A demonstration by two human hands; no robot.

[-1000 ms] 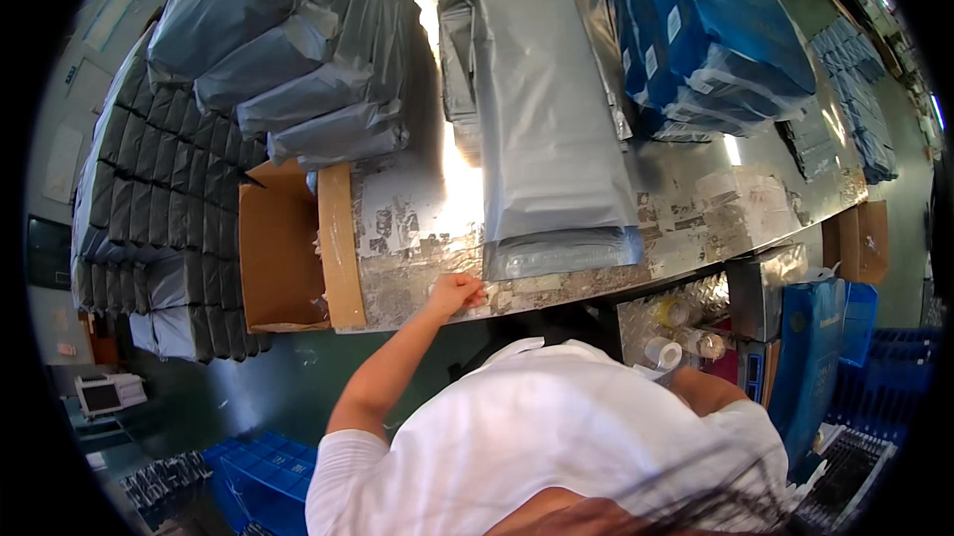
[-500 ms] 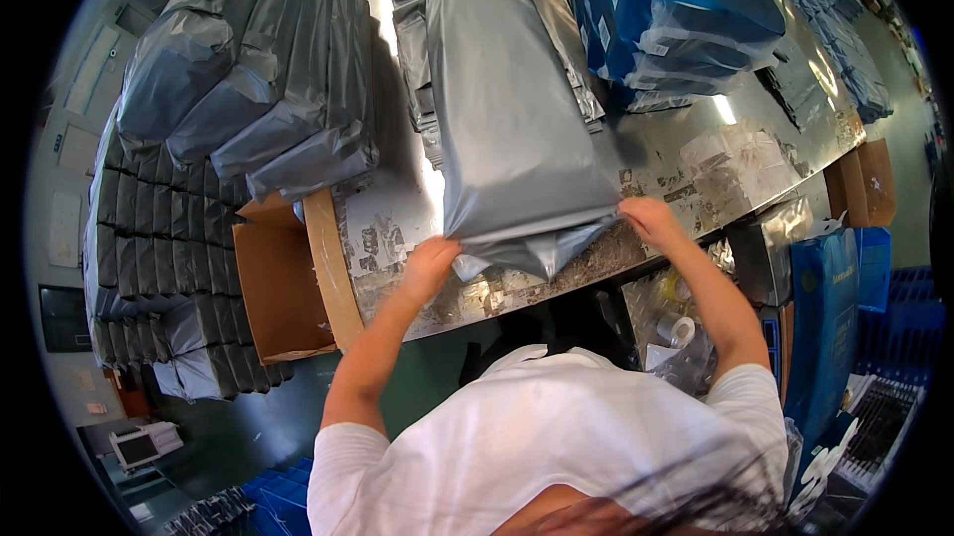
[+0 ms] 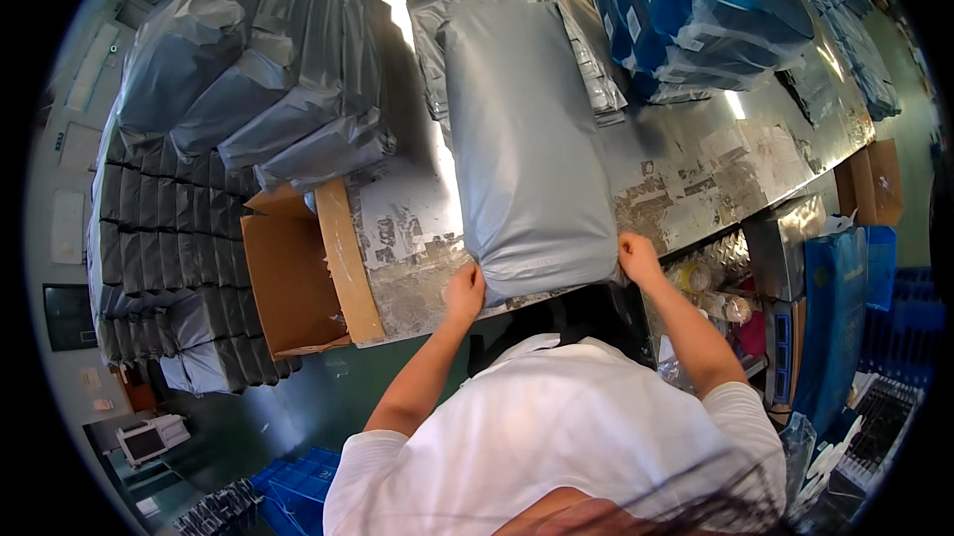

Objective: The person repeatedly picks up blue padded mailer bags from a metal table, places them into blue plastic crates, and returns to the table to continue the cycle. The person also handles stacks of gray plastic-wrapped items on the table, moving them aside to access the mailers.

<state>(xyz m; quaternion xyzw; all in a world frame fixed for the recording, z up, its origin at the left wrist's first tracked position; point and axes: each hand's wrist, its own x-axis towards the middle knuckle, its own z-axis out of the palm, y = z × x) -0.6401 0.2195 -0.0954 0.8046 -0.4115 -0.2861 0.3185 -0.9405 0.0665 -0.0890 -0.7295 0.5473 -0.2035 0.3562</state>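
A long grey plastic mailing bag (image 3: 537, 153), bulging with contents I cannot see, lies lengthwise before me on the worn metal table (image 3: 696, 153). Its near end reaches the table's front edge. My left hand (image 3: 465, 292) is closed on the bag's near left corner, and my right hand (image 3: 637, 257) pinches its near right corner. Under the far part of this bag, more flat grey bags (image 3: 437, 49) are stacked.
Filled grey bags (image 3: 298, 89) are piled at the left, above an open cardboard box (image 3: 291, 283) by the table edge. Blue wrapped packages (image 3: 696, 9) stand at the back right. A second cardboard box (image 3: 870, 181) sits beyond the table's right end.
Both hands have drawn the grey bag toward me, to the table's front edge. Its near end, loose and folded before, now looks rounded and taut.
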